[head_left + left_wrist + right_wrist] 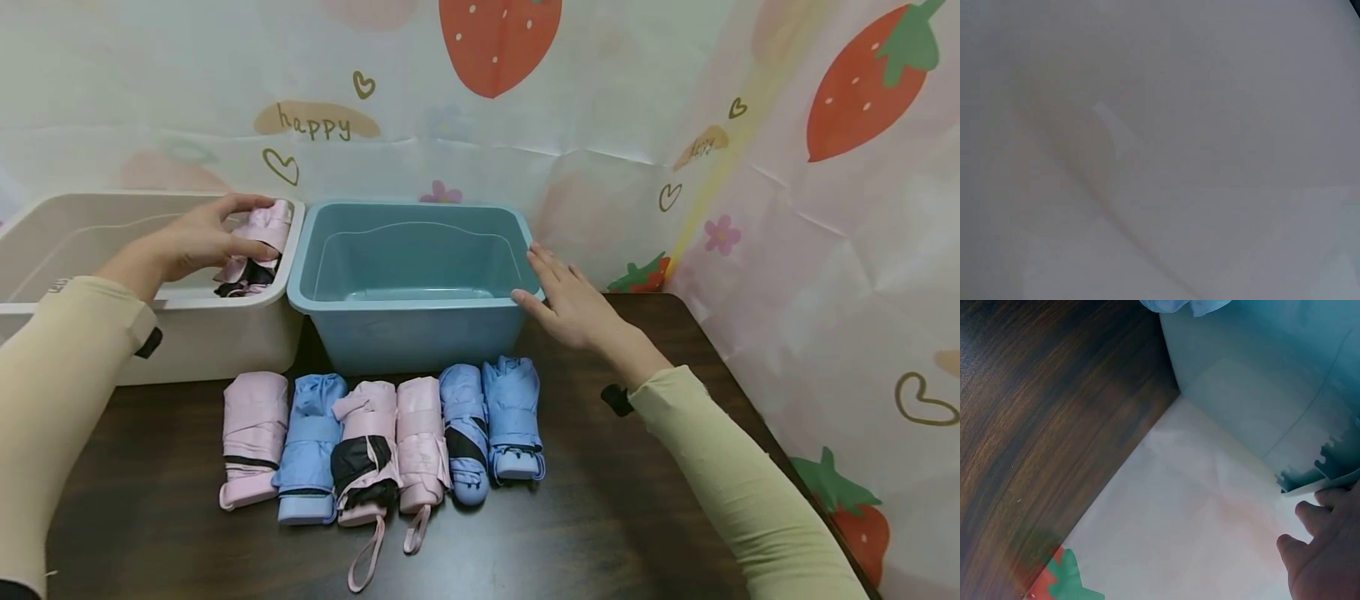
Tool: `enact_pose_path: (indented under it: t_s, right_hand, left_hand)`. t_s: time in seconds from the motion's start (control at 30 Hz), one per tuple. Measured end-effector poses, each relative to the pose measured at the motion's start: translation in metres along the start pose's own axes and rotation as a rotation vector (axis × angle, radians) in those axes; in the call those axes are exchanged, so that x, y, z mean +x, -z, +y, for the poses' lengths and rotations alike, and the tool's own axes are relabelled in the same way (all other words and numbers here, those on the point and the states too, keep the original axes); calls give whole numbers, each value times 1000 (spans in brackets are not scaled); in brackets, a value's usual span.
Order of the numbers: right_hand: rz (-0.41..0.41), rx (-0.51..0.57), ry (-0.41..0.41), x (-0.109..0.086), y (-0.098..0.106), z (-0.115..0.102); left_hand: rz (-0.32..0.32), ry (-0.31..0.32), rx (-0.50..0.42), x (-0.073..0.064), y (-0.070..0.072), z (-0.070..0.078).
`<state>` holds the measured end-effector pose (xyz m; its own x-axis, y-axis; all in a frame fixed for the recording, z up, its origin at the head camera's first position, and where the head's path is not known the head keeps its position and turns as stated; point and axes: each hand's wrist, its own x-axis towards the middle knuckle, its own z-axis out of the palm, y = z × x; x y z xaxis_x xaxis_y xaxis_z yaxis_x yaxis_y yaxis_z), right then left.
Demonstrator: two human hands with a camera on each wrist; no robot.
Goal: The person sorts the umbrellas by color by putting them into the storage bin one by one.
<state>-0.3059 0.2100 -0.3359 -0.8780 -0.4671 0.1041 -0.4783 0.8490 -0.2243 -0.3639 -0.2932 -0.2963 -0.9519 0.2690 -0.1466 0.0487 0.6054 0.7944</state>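
Note:
In the head view my left hand (pixel 193 242) holds a folded pink umbrella (pixel 268 223) with black patches, thumb on the near side and fingers on the far side. This umbrella is at the right end of the white bin (pixel 202 342), inside its rim. With extended fingers, my right hand (pixel 570 304) touches the right rim of the blue bin (pixel 412 337); the right wrist view shows its fingers (pixel 1313 515) at that rim. The left wrist view holds only a pale, blurred surface, with neither hand nor umbrella visible.
A row of folded umbrellas lies before the bins: a pink one (pixel 255 425), a blue one (pixel 311 442), a pink-and-black one (pixel 367 408), another pink one (pixel 422 433) and two blue ones (pixel 465 400) on a dark wooden table (pixel 592 508). Behind hangs a strawberry-print sheet (pixel 600 83).

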Motion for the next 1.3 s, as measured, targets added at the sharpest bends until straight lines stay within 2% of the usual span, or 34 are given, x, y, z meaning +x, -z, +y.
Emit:
enact_pose_path:
  t_s: [0.17,0.47,0.67,0.9,1.13,1.23,1.3]
  right_hand:
    - [-1,-8,-1,1,-1,1]
    - [-4,11,-3,0,1,-3]
    - [-3,12,-9,0,1,-3]
    - [11,4,-8,0,-1,0]
    - [4,13,-3,-1,0,-2]
    - [2,9,-6,0,0,-2]
    - [4,7,-7,-1,0,-2]
  left_hand:
    - [-36,-2,-33,3,-1,-5]
    - [-79,30,-173,5,-5,-23]
    - [-170,47,-142,5,-7,-26]
    - [-254,23,-117,6,-6,-25]
    - [-237,19,-96,8,-4,-29]
    - [-224,-20,-94,5,-6,-24]
    - [-195,-23,-97,4,-6,-21]
